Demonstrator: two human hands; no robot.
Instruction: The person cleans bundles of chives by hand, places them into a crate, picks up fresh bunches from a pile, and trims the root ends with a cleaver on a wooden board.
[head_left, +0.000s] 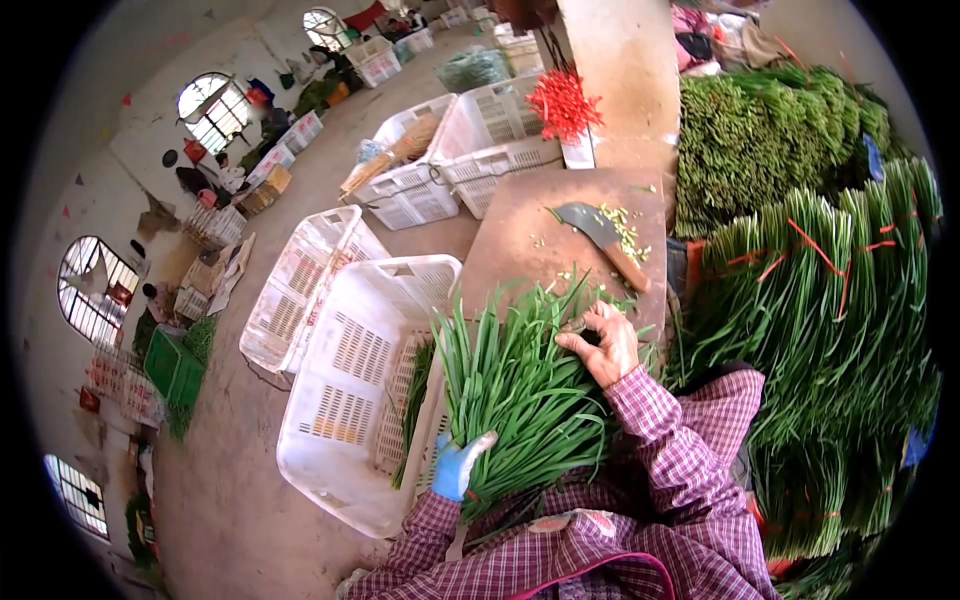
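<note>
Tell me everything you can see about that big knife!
The big knife has a wide, curved, dark grey, metal-looking blade and a brown, wood-looking handle. It lies on the flat brown tabletop, blade toward the picture's upper left. Small pale-green cut pieces are scattered close beside it. Nobody is holding it.

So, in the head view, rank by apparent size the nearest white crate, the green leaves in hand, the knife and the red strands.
1. Nearest white crate
2. Green leaves, somewhat smaller
3. Knife and red strands, unranked: the knife looks longer, the strands bulkier.
</note>
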